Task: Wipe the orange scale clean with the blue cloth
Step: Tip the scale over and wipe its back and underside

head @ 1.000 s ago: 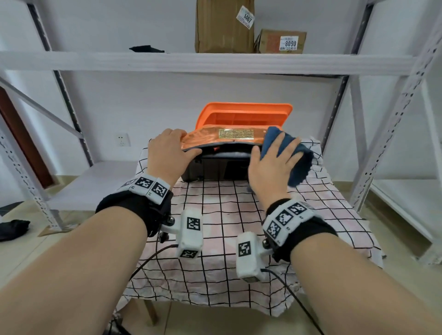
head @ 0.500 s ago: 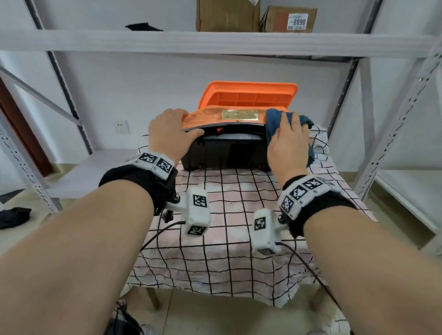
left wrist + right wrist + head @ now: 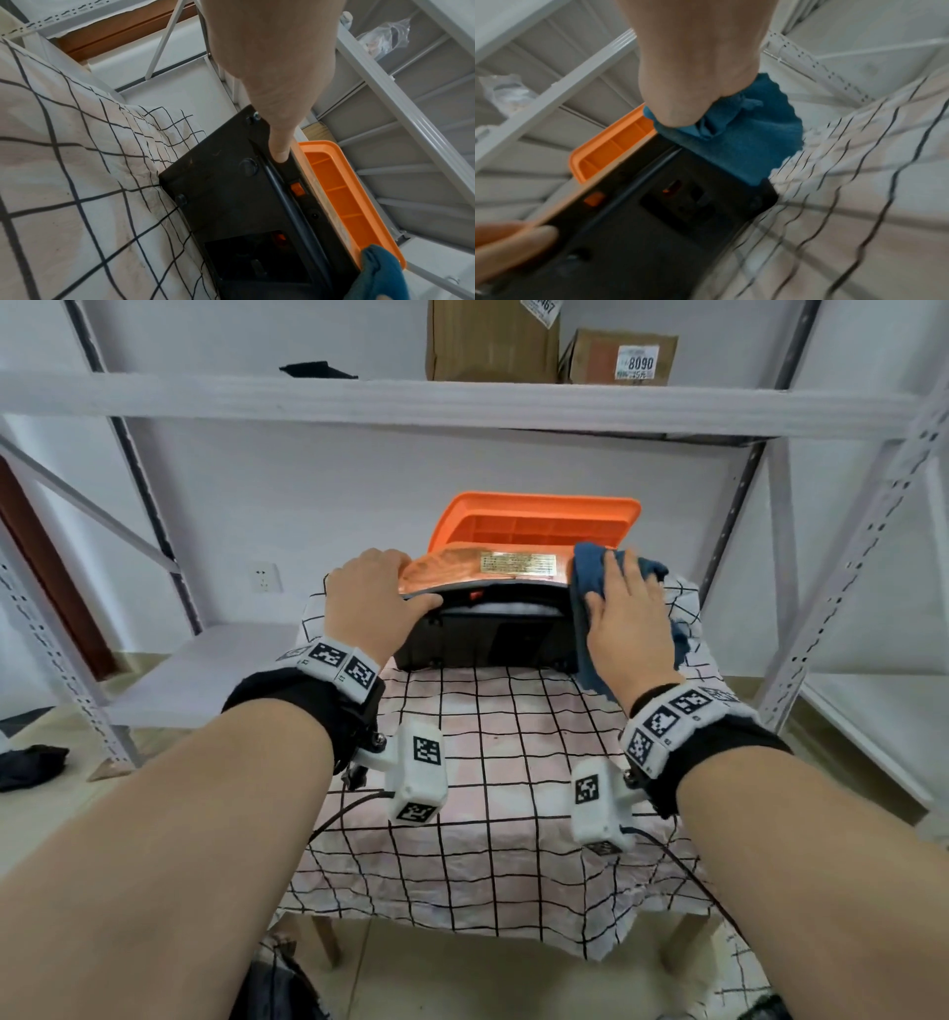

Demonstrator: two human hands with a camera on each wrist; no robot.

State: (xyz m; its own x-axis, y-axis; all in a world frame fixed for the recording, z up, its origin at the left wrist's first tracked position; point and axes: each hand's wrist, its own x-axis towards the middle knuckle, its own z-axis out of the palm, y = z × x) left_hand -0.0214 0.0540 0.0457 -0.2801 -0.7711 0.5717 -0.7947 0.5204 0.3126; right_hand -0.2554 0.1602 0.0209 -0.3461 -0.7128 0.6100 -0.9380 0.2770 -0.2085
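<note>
The orange scale (image 3: 534, 526) stands tipped on its edge at the far side of the table, its black underside (image 3: 488, 644) facing me and its orange pan behind. My left hand (image 3: 375, 593) grips the scale's upper left edge, fingers over the top and thumb (image 3: 280, 146) on the black underside (image 3: 231, 192). The blue cloth (image 3: 585, 567) is draped over the scale's right end. My right hand (image 3: 626, 618) lies flat on it with straight fingers and presses it against the scale. In the right wrist view the cloth (image 3: 752, 142) bunches under the palm against the scale (image 3: 667, 213).
The small table carries a black-checked white tablecloth (image 3: 488, 788). Grey rack uprights (image 3: 842, 557) stand on both sides, and a shelf (image 3: 462, 403) with cardboard boxes (image 3: 493, 341) runs overhead. A dark rag (image 3: 31, 762) lies on the floor at the left.
My right hand slid with the cloth from the scale's top right corner down over its right end. The left hand kept its hold on the upper left edge.
</note>
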